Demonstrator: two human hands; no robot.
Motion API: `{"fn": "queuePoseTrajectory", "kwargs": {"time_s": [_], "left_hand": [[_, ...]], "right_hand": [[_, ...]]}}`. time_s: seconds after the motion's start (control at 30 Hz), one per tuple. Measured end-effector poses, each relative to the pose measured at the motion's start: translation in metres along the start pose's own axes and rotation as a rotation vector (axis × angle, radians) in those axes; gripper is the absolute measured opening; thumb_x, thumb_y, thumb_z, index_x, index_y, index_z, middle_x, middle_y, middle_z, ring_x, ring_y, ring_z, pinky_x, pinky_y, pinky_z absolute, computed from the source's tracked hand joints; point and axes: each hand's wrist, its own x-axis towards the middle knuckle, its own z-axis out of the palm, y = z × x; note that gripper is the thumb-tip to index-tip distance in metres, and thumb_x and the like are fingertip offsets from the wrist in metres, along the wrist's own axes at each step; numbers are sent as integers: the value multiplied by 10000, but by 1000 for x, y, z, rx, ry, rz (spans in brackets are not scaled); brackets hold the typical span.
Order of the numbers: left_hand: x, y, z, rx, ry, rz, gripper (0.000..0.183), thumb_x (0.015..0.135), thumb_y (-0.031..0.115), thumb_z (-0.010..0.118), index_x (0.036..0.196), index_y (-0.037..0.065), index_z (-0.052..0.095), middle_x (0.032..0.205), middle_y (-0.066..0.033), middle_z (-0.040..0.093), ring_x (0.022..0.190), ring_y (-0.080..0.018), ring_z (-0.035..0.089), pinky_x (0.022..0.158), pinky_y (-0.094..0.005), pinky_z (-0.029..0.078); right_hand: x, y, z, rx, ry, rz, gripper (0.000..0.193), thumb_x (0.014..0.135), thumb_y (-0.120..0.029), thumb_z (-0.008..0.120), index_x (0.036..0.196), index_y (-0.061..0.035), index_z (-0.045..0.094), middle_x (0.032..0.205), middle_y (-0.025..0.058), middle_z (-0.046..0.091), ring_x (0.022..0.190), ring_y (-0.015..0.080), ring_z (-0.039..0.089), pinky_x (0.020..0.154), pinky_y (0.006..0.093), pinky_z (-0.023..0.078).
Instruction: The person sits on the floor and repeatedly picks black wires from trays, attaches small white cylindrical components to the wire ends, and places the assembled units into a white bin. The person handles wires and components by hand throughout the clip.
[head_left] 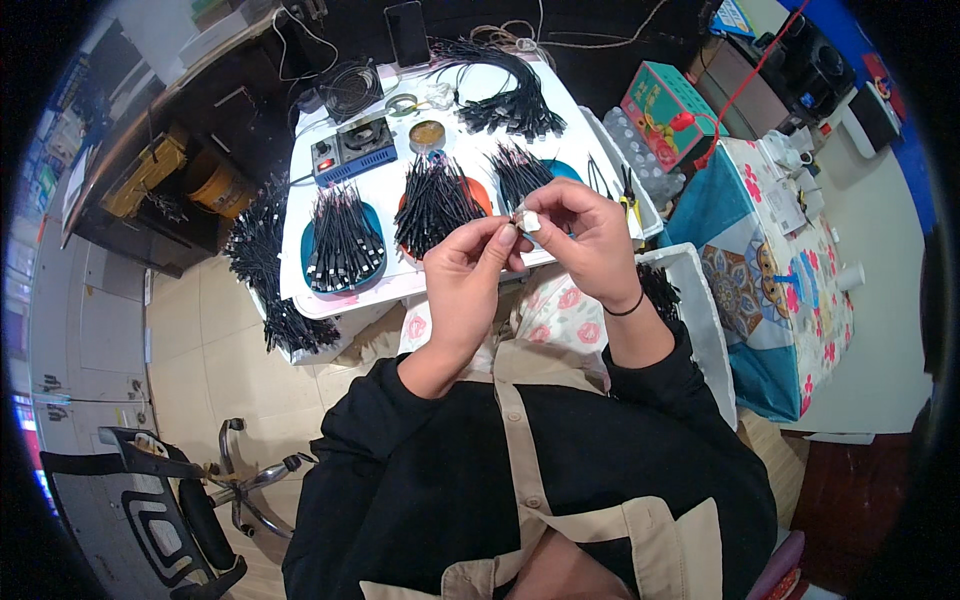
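Observation:
Above the near edge of the white table, my left hand (pixel 468 275) and my right hand (pixel 588 240) meet fingertip to fingertip. Both are closed in a pinch on something small and dark, too small to name. A white patch (pixel 530 221), perhaps tape or a finger cover, shows at my right fingertips. Just behind my hands lie bundles of short black cables: one on an orange tray (pixel 476 192), another on a blue tray (pixel 566 171). Further left, a teal tray (pixel 372 262) bears black cables (pixel 345 238) with metal plug ends.
A blue control box (pixel 355 150), a round tin (pixel 427 136), a small fan (pixel 351 88) and a phone (pixel 407 33) stand further back. More cables (pixel 512 95) lie at the far right. Yellow-handled cutters (pixel 630 195) rest right of my hands, beside a white bin (pixel 695 290).

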Motion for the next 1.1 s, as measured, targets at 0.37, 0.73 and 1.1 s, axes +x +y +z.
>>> {"fn": "queuePoseTrajectory", "kwargs": {"time_s": [0.37,0.73,1.1], "left_hand": [[3,-3,-6,-342,-75,-280,148,935,97,570,980,-35,618,761,-60,611,590,-71,459,536,-197,364],[9,-2,-13,-438,-163,-419,157,939,111,560,958,-38,605,745,-59,603,583,-70,453,544,-212,364],[20,-10,-31,336,-274,-26,136,900,15,592,1002,-51,654,777,-80,661,668,-85,611,561,-179,474]], "right_hand": [[-9,23,9,314,72,115,123,910,-94,611,975,8,586,914,41,617,812,90,594,742,226,481],[-8,21,10,673,21,282,142,917,-77,572,1032,6,559,926,22,604,845,82,580,777,227,480],[13,42,-23,631,-285,591,155,909,-149,601,1011,-33,590,828,-16,602,666,29,517,561,154,384]]}}
